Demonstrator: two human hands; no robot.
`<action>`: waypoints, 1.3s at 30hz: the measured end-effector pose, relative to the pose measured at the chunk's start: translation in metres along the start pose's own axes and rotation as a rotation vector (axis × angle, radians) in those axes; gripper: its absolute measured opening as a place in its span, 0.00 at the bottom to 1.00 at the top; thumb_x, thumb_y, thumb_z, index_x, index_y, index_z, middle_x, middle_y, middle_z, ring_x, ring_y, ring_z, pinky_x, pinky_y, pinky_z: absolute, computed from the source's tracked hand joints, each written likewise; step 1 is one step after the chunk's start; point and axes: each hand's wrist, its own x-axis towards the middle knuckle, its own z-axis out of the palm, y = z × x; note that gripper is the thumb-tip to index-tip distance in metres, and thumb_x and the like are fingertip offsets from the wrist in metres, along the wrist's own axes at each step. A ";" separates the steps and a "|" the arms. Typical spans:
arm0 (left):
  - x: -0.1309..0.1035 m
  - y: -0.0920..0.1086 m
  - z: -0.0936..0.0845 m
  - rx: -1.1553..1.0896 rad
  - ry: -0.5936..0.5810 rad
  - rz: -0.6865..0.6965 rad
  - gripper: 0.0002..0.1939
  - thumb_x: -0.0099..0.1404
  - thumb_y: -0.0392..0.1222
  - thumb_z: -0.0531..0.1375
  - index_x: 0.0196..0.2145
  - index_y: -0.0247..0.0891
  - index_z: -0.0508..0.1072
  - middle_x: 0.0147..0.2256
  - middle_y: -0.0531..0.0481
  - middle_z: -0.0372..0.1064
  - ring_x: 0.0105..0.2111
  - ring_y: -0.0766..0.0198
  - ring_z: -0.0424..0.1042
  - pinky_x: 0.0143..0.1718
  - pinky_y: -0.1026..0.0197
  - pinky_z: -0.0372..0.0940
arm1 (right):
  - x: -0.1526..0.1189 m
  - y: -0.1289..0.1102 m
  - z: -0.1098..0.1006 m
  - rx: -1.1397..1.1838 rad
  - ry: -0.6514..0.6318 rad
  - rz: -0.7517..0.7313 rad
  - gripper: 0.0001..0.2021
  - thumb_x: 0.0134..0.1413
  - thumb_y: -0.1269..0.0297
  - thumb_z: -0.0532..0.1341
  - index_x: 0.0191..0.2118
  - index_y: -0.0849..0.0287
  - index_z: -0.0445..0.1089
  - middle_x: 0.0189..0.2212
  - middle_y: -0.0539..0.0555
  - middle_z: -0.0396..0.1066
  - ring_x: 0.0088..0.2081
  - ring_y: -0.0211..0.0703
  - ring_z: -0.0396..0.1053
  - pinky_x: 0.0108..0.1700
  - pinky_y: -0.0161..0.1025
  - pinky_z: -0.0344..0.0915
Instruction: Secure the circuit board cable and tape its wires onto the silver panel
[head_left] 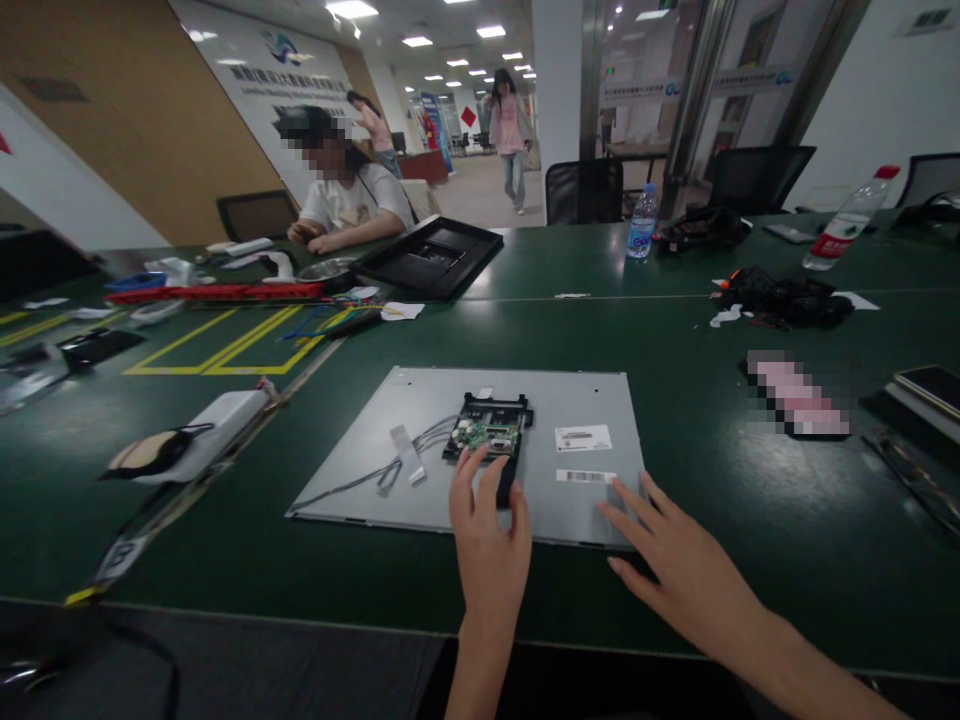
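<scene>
A grey metal display panel (375,450) lies flat on the green table in front of me. A green circuit board (486,433) sits in a black bracket on its middle, with grey cables (405,462) running left from it. My left hand (489,535) rests on the panel, its fingertips touching the near edge of the board. Spread open, my right hand (679,560) lies on the panel's near right corner, next to a barcode label (585,476). Neither hand holds anything.
A white device (202,435) with a dark strap lies left of the panel. A black monitor shell (435,255) and a seated person (341,195) are at the far left. Water bottles (642,222) and black cable bundles (787,298) sit at the back right.
</scene>
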 end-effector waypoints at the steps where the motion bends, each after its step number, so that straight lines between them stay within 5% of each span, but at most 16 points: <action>1: 0.000 0.000 0.000 0.000 -0.004 0.001 0.13 0.66 0.34 0.54 0.48 0.39 0.67 0.55 0.40 0.61 0.61 0.52 0.56 0.60 0.44 0.56 | 0.003 -0.003 0.000 -0.013 0.006 -0.012 0.23 0.60 0.57 0.55 0.60 0.52 0.63 0.64 0.55 0.56 0.64 0.65 0.49 0.55 0.59 0.64; 12: -0.004 -0.004 0.000 0.010 -0.057 -0.026 0.14 0.66 0.34 0.54 0.49 0.39 0.66 0.56 0.40 0.60 0.62 0.51 0.55 0.60 0.43 0.56 | 0.038 -0.012 0.002 -0.083 0.022 -0.160 0.22 0.58 0.64 0.58 0.59 0.57 0.64 0.59 0.62 0.63 0.60 0.65 0.58 0.56 0.60 0.61; 21: 0.001 -0.010 -0.006 0.036 -0.070 -0.017 0.17 0.66 0.35 0.53 0.52 0.39 0.64 0.58 0.39 0.57 0.61 0.51 0.56 0.59 0.43 0.57 | 0.064 -0.004 0.003 0.015 -0.064 -0.320 0.23 0.62 0.59 0.55 0.63 0.48 0.58 0.66 0.62 0.50 0.66 0.61 0.47 0.61 0.63 0.49; 28: 0.039 -0.051 -0.019 0.269 -0.176 0.099 0.25 0.64 0.41 0.56 0.58 0.35 0.60 0.62 0.33 0.52 0.63 0.45 0.50 0.61 0.40 0.52 | 0.080 -0.007 0.004 0.083 -0.113 -0.336 0.24 0.63 0.56 0.53 0.64 0.47 0.57 0.67 0.58 0.46 0.67 0.59 0.42 0.63 0.60 0.45; 34: 0.060 -0.082 -0.006 0.532 -0.499 -0.010 0.32 0.63 0.51 0.56 0.61 0.32 0.58 0.63 0.28 0.48 0.63 0.37 0.48 0.55 0.36 0.55 | 0.093 -0.015 0.003 0.102 -0.139 -0.323 0.23 0.64 0.51 0.50 0.63 0.44 0.56 0.68 0.56 0.44 0.67 0.60 0.39 0.62 0.63 0.44; 39: 0.072 -0.096 0.007 0.618 -0.522 -0.046 0.28 0.68 0.48 0.49 0.62 0.33 0.58 0.62 0.29 0.51 0.63 0.39 0.48 0.54 0.37 0.57 | 0.095 -0.017 0.007 0.115 -0.126 -0.319 0.24 0.64 0.49 0.49 0.63 0.45 0.56 0.68 0.55 0.43 0.67 0.59 0.39 0.62 0.63 0.42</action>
